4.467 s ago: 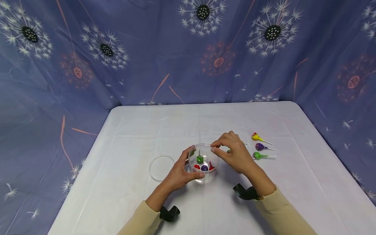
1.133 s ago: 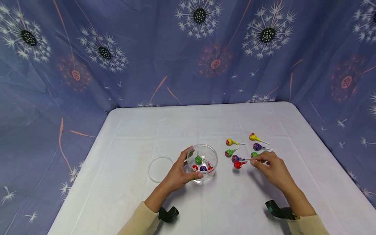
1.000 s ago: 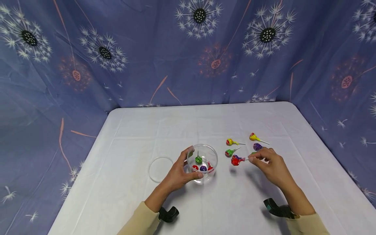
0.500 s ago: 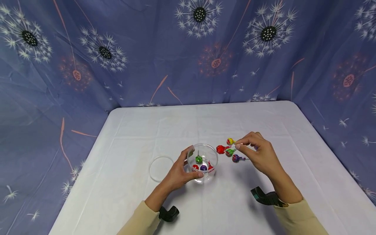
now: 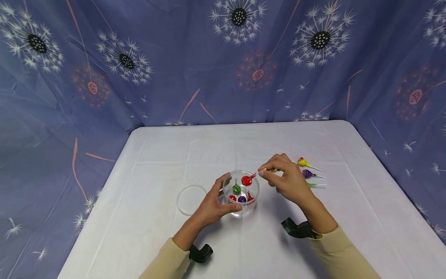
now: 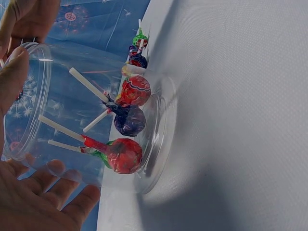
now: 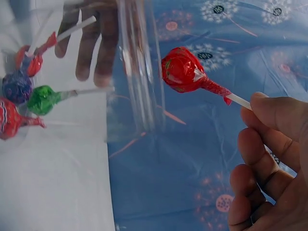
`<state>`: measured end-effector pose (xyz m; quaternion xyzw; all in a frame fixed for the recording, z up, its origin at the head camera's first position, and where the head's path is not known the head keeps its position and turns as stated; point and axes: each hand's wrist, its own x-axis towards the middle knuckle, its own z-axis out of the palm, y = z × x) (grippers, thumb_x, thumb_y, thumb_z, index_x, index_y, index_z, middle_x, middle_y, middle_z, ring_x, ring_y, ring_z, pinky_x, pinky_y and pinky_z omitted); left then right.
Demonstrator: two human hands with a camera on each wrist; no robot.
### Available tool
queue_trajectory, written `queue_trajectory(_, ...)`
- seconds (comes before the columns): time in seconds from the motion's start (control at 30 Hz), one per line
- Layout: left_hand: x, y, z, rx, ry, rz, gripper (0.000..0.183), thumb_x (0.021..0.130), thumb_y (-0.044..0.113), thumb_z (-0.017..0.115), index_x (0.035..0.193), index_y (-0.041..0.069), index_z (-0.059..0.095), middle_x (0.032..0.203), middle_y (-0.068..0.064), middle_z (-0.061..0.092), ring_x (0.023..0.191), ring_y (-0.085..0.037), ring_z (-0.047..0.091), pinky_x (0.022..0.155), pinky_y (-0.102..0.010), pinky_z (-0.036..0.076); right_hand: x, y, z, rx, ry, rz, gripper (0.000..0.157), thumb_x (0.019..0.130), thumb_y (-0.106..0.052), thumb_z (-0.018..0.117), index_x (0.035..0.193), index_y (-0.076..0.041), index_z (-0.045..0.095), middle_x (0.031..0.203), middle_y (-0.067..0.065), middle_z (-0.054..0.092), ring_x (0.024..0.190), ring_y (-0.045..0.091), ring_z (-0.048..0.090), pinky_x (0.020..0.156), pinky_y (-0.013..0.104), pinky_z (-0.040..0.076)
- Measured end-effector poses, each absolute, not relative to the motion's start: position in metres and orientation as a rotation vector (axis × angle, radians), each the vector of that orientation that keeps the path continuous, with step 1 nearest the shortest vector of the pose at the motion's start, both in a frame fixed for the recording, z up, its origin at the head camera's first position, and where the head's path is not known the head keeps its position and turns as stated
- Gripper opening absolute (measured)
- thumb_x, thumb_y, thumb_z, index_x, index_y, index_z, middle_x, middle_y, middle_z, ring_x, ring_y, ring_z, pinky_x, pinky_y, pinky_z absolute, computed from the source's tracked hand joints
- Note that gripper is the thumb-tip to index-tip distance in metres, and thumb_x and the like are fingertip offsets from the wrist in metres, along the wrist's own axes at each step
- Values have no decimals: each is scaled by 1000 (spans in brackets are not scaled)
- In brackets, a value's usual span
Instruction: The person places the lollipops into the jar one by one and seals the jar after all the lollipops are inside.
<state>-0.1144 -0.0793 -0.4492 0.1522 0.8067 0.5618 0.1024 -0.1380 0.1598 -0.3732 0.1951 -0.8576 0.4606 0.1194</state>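
Note:
My left hand [image 5: 214, 206] grips a clear plastic jar [image 5: 246, 211] around its side, the thumb along the front near the rim. Inside the jar lie a green lollipop [image 5: 236, 189], a purple lollipop [image 6: 130, 120] and two red lollipops [image 6: 125, 156], sticks toward the mouth. My right hand [image 5: 287, 179] pinches the white stick of another red lollipop [image 7: 183, 70] between thumb and forefinger. Its wrapped head hangs at the jar's mouth, close to the rim in the right wrist view.
A clear round lid or ring [image 5: 178, 200] lies flat left of the jar. On the right are a yellow lollipop [image 5: 302, 161], a purple lollipop [image 5: 307, 174] and a green one [image 5: 315, 185]. My right hand partly covers several more. White cloth [image 5: 139, 217] covers the table.
My right hand picked up the red lollipop from the table on the right and carried it left, over the jar's mouth. My left hand and the jar have stayed in place.

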Motion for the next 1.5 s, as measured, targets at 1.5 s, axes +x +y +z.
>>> queue_trajectory(1.5, -109, -79, -434, 462, 2360, 1665, 92, 77, 26, 78, 149, 20, 21, 152, -11, 31, 137, -31, 37, 113, -48, 33, -145, 112, -404, 772, -2606, 881, 4, 78, -19, 76, 81, -17, 75, 79, -7, 60, 82, 10, 39, 67, 25, 38)
